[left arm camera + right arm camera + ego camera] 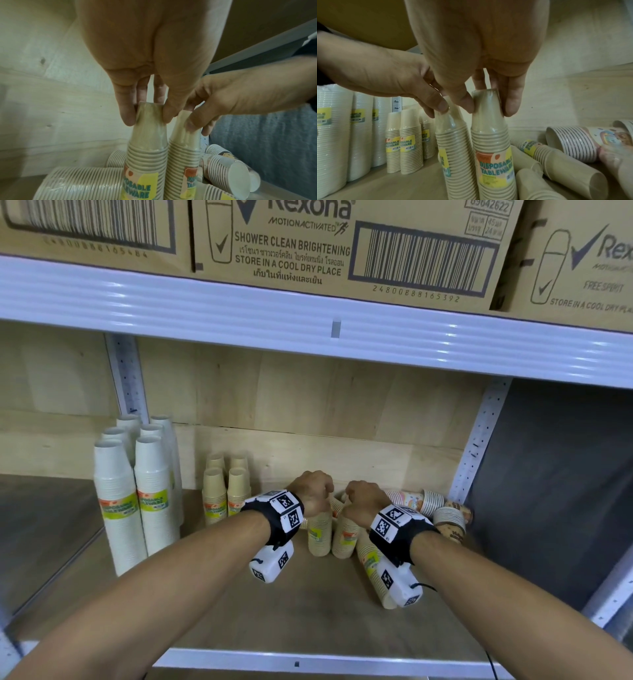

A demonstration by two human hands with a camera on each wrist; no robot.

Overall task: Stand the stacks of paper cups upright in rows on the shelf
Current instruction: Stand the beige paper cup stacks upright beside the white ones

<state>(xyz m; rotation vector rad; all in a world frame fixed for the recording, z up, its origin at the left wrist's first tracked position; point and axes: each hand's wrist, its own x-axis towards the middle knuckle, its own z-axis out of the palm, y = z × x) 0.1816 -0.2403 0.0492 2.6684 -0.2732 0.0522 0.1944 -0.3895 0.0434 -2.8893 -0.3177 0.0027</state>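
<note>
I have two kraft cup stacks standing side by side mid-shelf: my left hand [147, 75] pinches the top of the left stack [145, 155], my right hand [484, 65] pinches the top of the right stack [493, 151]. Fallen kraft stacks [556, 166] and printed stacks [424, 501] lie to their right; small kraft rows [226, 491] and tall white stacks [137, 494] stand upright to the left on the wooden shelf [308, 611]

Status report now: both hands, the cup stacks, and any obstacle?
Left hand and right hand each pinch one beige stack top. Both stacks upright, mid-shelf. Fallen stacks lie right beside them.
</note>
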